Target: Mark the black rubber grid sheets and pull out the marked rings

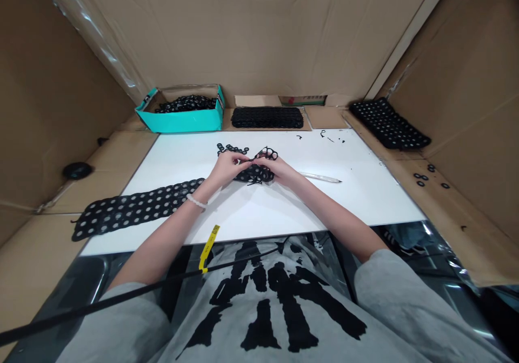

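Observation:
Over the middle of the white board (284, 212), my left hand (227, 168) and my right hand (279, 167) meet with fingertips pinched together. Between them is a black ring mesh (259, 175), a piece made of small joined rings; one loop of it stands up above my right fingers. Exactly which strand each hand pinches is too small to make out. Loose black rings (232, 148) lie just beyond my left hand. Passing behind my left wrist is a long black perforated strip (138, 209), stretched out to the left. A white pen (322, 177) lies right of my right hand.
At the back stand a turquoise box (182, 121) of black ring pieces and a black stack (266, 117) of strips. Another perforated strip (389, 122) and several small rings (420, 178) lie on the right. A black spool-like disc (77, 170) sits left. Cardboard walls surround the board.

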Tool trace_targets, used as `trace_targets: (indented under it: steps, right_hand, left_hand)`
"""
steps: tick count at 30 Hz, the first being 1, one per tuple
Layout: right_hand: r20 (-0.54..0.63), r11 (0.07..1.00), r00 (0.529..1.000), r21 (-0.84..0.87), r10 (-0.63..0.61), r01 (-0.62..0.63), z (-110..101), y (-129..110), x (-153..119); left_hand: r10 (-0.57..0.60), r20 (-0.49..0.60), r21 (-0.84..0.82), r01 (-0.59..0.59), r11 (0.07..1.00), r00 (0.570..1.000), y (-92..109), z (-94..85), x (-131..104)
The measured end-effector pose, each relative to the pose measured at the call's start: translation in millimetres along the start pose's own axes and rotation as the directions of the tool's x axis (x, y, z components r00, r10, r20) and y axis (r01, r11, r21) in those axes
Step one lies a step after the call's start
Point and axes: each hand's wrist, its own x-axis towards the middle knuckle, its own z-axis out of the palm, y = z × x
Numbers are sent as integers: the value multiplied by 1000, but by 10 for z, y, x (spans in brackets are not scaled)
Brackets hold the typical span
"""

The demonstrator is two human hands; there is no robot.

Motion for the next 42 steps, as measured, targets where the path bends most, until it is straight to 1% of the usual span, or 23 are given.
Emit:
trace_targets:
  steps: [3,5,7,9,11,12,13,15,18,20,21,22,24,27,30,32,33,35,37,38,39,40,42]
  right_hand:
    - [3,998,1000,-65,-15,15,27,46,-5]
    - [-40,991,999,-131,-2,-4,33,80,9]
    - [-109,978,994,-205,-1,-21,28,104,25]
    - [-155,959,988,-284,-22,-23,6,111,35]
    - [-144,921,988,-390,-62,1,-37,102,39]
    - [-114,893,990,-449,-82,22,-64,91,39]
    - [-77,861,992,-506,-98,46,-93,76,39]
    - [-1,790,994,-607,-107,84,-146,39,38]
    - [61,753,994,-649,-89,107,-181,-26,30]
    - [70,797,990,-588,-124,141,-168,-62,21]
    - [64,825,986,-540,-157,167,-154,-76,17]
    - [54,849,980,-493,-191,192,-138,-86,13]
    - [37,881,972,-414,-234,228,-106,-97,5]
    - [19,911,978,-361,-207,200,-70,-87,-3]
    - [-53,898,980,-412,-192,154,-62,-35,4]
    - [-81,856,970,-492,-228,160,-79,16,21]
    - [-89,830,965,-533,-247,163,-94,42,31]
    - [-109,794,959,-589,-263,151,-132,86,52]
    - [-141,812,959,-571,-245,123,-165,109,69]
    - [-148,839,963,-531,-226,115,-174,112,75]
    - [-146,871,968,-478,-204,112,-177,109,79]
    - [-142,900,972,-420,-189,113,-173,103,82]
    - [-137,930,970,-339,-199,142,-151,86,84]
  left_hand:
    - [-68,80,-174,81,981,994,-20,85,-6]
    - [-166,76,-312,181,933,983,-86,125,22]
    - [-266,-46,-408,225,885,963,-190,109,77]
    - [-303,-246,-393,191,899,921,-307,28,139]
    - [-226,-389,-229,144,963,893,-391,-84,180]
    - [-169,-419,-116,132,984,892,-407,-133,185]
    - [-112,-416,-6,120,993,902,-401,-169,180]
    - [-31,-323,137,79,987,946,-323,-190,141]
    - [12,-25,122,-9,993,1000,-115,-118,42]
    - [14,156,73,-26,997,988,13,-48,-21]
    - [14,192,59,-25,998,981,59,-17,-44]
    - [13,195,44,-22,999,981,90,8,-59]
    - [3,137,-9,-2,1000,991,111,38,-70]
    - [-77,105,-184,95,978,992,66,57,-54]
    - [-190,159,-346,235,909,969,-26,83,-23]
    - [-231,137,-372,266,889,963,-104,90,10]
    - [-242,85,-366,256,895,966,-145,80,32]
    - [-242,-92,-310,203,929,966,-223,17,80]
    - [-192,-282,-156,152,976,940,-273,-85,118]
    - [-147,-343,-56,136,989,928,-279,-136,127]
    - [-98,-369,36,120,992,924,-269,-176,128]
    - [-57,-351,104,100,990,935,-245,-200,121]
    - [-21,-226,127,51,991,974,-164,-184,87]
